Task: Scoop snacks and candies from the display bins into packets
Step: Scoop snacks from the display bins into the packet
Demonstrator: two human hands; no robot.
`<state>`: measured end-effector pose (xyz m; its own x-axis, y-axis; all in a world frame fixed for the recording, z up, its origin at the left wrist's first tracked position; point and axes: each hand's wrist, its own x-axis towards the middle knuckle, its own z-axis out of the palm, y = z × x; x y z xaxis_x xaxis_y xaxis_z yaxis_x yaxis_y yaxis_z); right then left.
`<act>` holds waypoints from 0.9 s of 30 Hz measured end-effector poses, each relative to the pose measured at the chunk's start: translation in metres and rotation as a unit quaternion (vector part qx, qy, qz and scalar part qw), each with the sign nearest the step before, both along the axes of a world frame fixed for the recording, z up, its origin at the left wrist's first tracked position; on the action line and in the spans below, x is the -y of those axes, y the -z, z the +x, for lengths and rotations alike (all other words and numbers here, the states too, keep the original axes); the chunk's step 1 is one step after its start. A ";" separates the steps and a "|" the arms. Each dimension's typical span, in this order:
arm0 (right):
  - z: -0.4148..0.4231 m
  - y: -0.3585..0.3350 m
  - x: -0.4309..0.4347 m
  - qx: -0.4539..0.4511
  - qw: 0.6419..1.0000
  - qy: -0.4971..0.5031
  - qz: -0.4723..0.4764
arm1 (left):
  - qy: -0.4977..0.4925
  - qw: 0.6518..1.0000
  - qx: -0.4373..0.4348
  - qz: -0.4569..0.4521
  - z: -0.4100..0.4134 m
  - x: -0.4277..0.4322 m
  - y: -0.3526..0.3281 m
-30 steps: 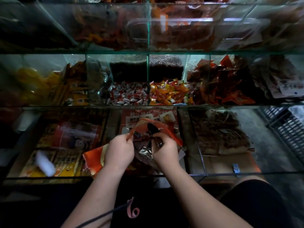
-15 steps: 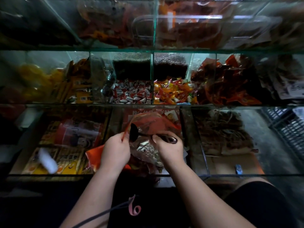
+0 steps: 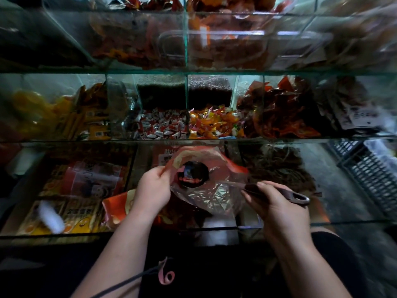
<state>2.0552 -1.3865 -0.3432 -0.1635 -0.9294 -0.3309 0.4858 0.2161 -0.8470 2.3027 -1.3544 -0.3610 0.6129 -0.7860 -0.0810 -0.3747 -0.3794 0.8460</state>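
Note:
My left hand (image 3: 153, 190) pinches the left rim of an open red-and-clear plastic packet (image 3: 211, 196) over the lowest glass bin. My right hand (image 3: 277, 208) grips the dark handle of a metal scoop (image 3: 194, 174). The scoop's round bowl sits inside the packet's mouth and faces up at me, with something red and dark in it. The handle runs out of the packet to the right, its slotted end sticking past my fingers. Crinkled silver wrappers show through the packet's clear lower part.
Glass bins (image 3: 187, 70) rise in tiers ahead. The middle tier holds red-and-white candies (image 3: 163, 127), orange-yellow candies (image 3: 214, 124), red packets (image 3: 279, 117) and yellow packs (image 3: 71, 119). Flat snack bags (image 3: 86, 186) lie lower left; a black crate (image 3: 373, 175) stands on the floor at right.
My right hand has drawn away to the right along the handle. The scoop has turned from upright to lying across the packet, bowl facing up in its mouth. The left hand kept its hold.

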 end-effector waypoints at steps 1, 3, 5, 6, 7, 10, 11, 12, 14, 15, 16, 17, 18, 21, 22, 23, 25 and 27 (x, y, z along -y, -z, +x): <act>-0.007 -0.002 -0.002 -0.007 1.000 0.002 -0.006 | -0.011 1.000 0.020 0.005 -0.002 0.001 0.000; -0.016 -0.003 -0.007 -0.019 1.000 0.004 -0.016 | -0.033 0.998 0.049 0.028 -0.006 0.002 0.000; -0.022 -0.003 -0.012 -0.029 0.999 0.009 -0.017 | -0.043 0.995 0.066 0.067 -0.013 0.002 -0.005; -0.024 -0.003 -0.014 -0.031 0.999 0.010 -0.016 | -0.032 0.994 0.074 0.071 -0.018 0.003 -0.006; -0.025 -0.002 -0.016 -0.033 0.999 0.011 -0.015 | -0.022 0.995 0.083 0.058 -0.022 0.002 -0.007; -0.027 -0.003 -0.020 -0.037 0.999 0.015 -0.009 | -0.016 0.987 0.144 -0.069 -0.039 -0.009 -0.014; -0.028 -0.004 -0.021 -0.040 0.999 0.016 -0.011 | -0.007 0.975 0.172 -0.139 -0.042 -0.013 -0.017; -0.030 -0.006 -0.022 -0.044 0.999 0.014 -0.014 | 0.013 0.958 0.198 -0.208 -0.045 -0.017 -0.019; -0.033 -0.009 -0.024 -0.053 0.998 0.006 -0.023 | 0.084 0.927 0.215 -0.297 -0.056 -0.022 -0.023; -0.035 -0.012 -0.025 -0.058 0.998 0.003 -0.027 | 0.127 0.922 0.207 -0.303 -0.064 -0.023 -0.024; -0.036 -0.015 -0.026 -0.065 0.997 0.001 -0.032 | 0.163 0.925 0.190 -0.285 -0.071 -0.023 -0.024; -0.038 -0.018 -0.028 -0.071 0.997 0.000 -0.037 | 0.185 0.935 0.173 -0.248 -0.077 -0.021 -0.021; -0.041 -0.022 -0.029 -0.074 0.996 0.000 -0.044 | 0.188 0.948 0.164 -0.196 -0.080 -0.019 -0.016; -0.050 -0.032 -0.036 -0.077 0.995 0.000 -0.070 | 0.151 0.974 0.169 -0.020 -0.078 -0.010 0.000; -0.053 -0.036 -0.038 -0.078 0.994 0.002 -0.077 | 0.149 0.973 0.174 0.014 -0.076 -0.008 0.003; -0.056 -0.039 -0.041 -0.079 0.993 0.004 -0.083 | 0.154 0.971 0.180 0.030 -0.075 -0.007 0.005; -0.059 -0.045 -0.045 -0.076 0.993 -0.001 -0.091 | 0.161 0.970 0.182 0.026 -0.076 -0.006 0.007; -0.060 -0.052 -0.048 -0.062 0.994 -0.007 -0.095 | 0.153 0.971 0.184 -0.007 -0.076 -0.008 0.006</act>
<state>1.9955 -1.3384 -0.2916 -0.1785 -0.9756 -0.1277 0.3739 0.0528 -0.9260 2.2263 -1.3468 -0.3671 0.3367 -0.9350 0.1111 -0.7461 -0.1930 0.6373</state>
